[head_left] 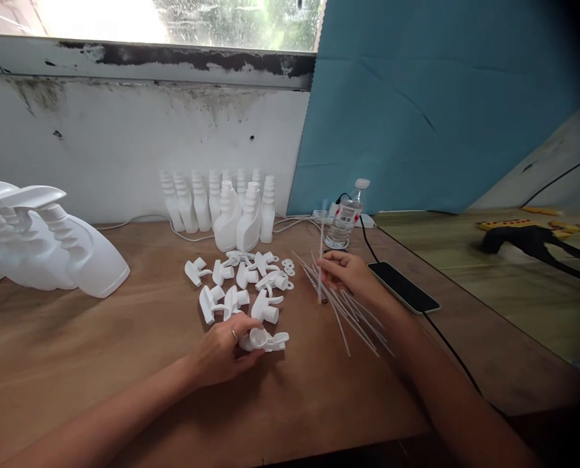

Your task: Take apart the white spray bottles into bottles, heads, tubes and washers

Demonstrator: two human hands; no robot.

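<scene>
My left hand [226,349] is closed around a white trigger spray head [265,340], its round cap opening turned up toward me. Between the fingertips of my right hand [346,274] a thin clear dip tube [320,250] stands almost upright, above a loose fan of more tubes [353,317] on the table. Several other trigger spray heads [266,307] lie just beyond my left hand. Small white ring washers [288,266] sit at the right of that group. A slim pen-like item [314,284] lies under the tubes, partly hidden.
White empty-looking spray bottles [247,218] stand at the wall, and finished-looking ones [92,257] lean at the left. A water bottle [346,218], a power strip [365,221] and a phone [404,286] with a cable are on the right. The brown tabletop [138,325] ends at the front.
</scene>
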